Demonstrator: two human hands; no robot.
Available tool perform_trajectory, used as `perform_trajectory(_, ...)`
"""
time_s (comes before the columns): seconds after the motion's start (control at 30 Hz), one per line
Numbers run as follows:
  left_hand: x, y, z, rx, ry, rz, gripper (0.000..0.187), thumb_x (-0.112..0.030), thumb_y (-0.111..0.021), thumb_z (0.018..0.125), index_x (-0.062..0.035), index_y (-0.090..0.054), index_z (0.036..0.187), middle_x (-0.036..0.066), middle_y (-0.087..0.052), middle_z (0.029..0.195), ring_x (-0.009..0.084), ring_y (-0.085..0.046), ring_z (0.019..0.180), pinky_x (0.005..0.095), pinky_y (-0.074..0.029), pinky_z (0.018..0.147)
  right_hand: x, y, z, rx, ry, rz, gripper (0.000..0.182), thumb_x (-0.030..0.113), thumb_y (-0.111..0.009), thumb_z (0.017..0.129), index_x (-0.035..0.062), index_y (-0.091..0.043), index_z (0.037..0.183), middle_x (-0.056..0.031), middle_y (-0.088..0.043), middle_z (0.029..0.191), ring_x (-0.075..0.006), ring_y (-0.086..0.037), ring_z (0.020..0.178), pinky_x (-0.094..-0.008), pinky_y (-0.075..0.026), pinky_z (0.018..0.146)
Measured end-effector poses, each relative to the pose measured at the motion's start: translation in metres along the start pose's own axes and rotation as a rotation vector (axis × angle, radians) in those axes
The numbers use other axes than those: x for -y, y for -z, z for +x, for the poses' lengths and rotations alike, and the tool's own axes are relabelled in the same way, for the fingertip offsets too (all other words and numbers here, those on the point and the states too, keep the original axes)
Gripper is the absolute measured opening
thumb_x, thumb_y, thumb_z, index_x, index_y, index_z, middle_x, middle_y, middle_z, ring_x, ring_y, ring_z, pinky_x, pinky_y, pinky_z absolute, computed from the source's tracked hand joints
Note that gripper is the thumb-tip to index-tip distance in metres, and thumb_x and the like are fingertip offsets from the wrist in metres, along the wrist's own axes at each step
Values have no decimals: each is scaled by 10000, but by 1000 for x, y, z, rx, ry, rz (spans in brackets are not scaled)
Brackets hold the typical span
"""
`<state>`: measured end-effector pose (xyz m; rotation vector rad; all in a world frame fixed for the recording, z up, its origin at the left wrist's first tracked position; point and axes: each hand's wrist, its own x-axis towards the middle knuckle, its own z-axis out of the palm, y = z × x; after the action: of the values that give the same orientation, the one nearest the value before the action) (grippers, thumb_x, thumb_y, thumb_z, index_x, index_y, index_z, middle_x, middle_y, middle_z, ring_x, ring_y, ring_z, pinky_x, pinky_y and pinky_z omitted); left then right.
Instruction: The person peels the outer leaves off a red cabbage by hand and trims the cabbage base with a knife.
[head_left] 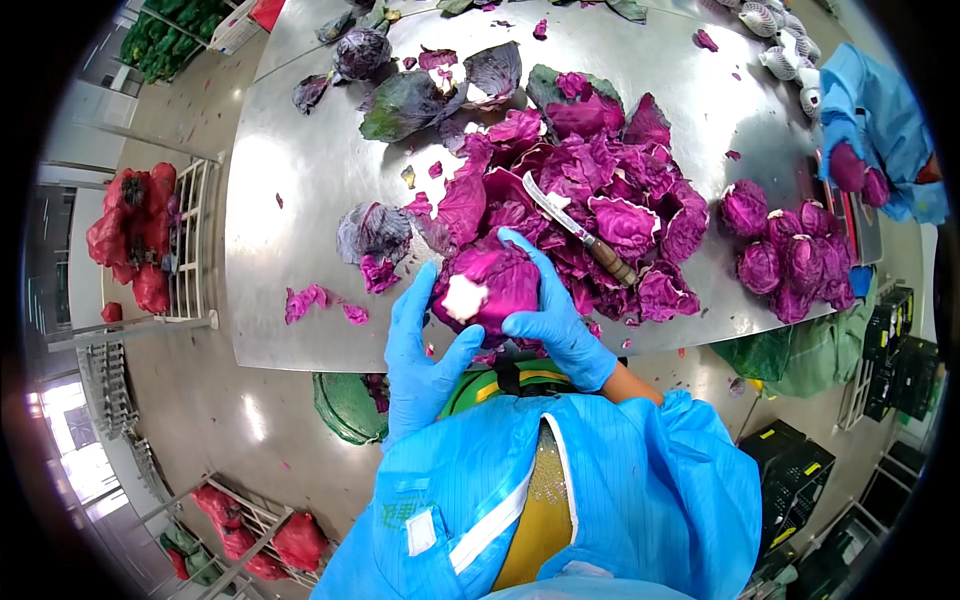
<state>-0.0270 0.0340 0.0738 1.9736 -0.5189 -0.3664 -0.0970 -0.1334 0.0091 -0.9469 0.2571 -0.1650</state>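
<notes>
Between my two blue-gloved hands is a trimmed red cabbage (505,280), its white cut stem end turned toward me. My left hand (425,340) cups its left side with fingers and thumb. Around the right side wraps my right hand (560,325), thumb at the front. Just beyond the cabbage lies a heap of loose purple leaves (620,180). A knife (580,232) with a curved blade and wooden handle rests on top of that heap. To the left of the cabbage sits a darker, untrimmed red cabbage (374,234).
The metal table (300,220) carries outer leaves (405,105) at the back left. Several trimmed cabbages (800,250) are grouped at the right. Net-wrapped produce (785,50) lies at the back right, near a co-worker's blue sleeve (890,110). Black crates (785,475) stand on the floor.
</notes>
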Motion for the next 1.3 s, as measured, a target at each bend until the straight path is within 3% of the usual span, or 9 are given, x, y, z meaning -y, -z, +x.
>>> perform_trajectory(0.3,9,-9,5,28,55,-57,688,-331,-698,881,-13,-430,1429,199,-593,1238,270,-616,1092,370,-489,934,7,-2,-1,-57,400,-681,1282,390,-930,547,51,-181,1531,-153,-268,1549,-296,-403,1338,-425,-318,1134)
perform_trajectory(0.53,9,0,10,130,-24,277,619,-400,-568,950,-4,-445,1411,226,-660,841,339,-678,739,401,-530,668,17,-2,-3,-63,338,-799,1275,427,-920,538,47,-203,1522,-183,-354,1483,-315,-432,1311,-417,-365,1101)
perform_trajectory(0.73,44,-11,8,-72,-309,472,534,-373,-522,974,-20,-501,1374,130,-607,655,299,-567,497,400,-456,499,17,-9,-9,-96,225,-786,1204,397,-925,546,31,-278,1492,-178,-380,1483,-287,-450,1316,-404,-360,1105)
perform_trajectory(0.83,50,-10,9,-66,-315,499,543,-398,-512,977,-21,-514,1369,160,-641,711,280,-614,544,384,-481,531,19,-13,-12,-123,204,-811,1197,415,-922,545,29,-288,1485,-189,-388,1473,-301,-450,1315,-401,-363,1103)
perform_trajectory(0.93,37,-12,3,-1,-90,92,621,-479,-441,1004,-28,-433,1431,183,-653,1173,292,-650,1074,360,-518,885,23,-19,-13,-136,286,-896,1205,439,-910,560,26,-266,1492,-202,-350,1497,-323,-404,1348,-407,-335,1121)
perform_trajectory(1.03,11,-41,5,-128,187,-768,792,-633,-406,956,-82,-289,1513,150,-426,1474,308,-452,1341,405,-415,1078,27,-26,-7,-95,453,-1049,1245,473,-896,575,26,-212,1514,-214,-270,1540,-350,-315,1404,-421,-293,1144)
perform_trajectory(1.13,35,-29,11,170,550,-1233,891,-762,-380,878,-174,-235,1531,146,-344,1524,340,-418,1356,501,-396,1095,37,-37,-5,82,499,-1197,1298,526,-873,593,25,-138,1538,-214,-149,1589,-378,-207,1453,-434,-242,1164)
perform_trajectory(1.2,47,-27,24,201,659,-1376,968,-816,-391,821,-126,-289,1493,143,-367,1502,382,-404,1353,612,-402,1051,56,-36,-10,14,438,-946,1236,544,-850,624,61,-176,1540,-190,-172,1588,-352,-308,1413,-442,-306,1132)
perform_trajectory(1.3,55,-30,17,334,187,-885,889,-677,-531,839,-81,-309,1461,225,-406,1454,373,-567,1165,532,-521,934,79,-25,-20,-221,316,-741,1172,525,-840,656,96,-205,1543,-159,-422,1456,-309,-487,1281,-435,-383,1082)
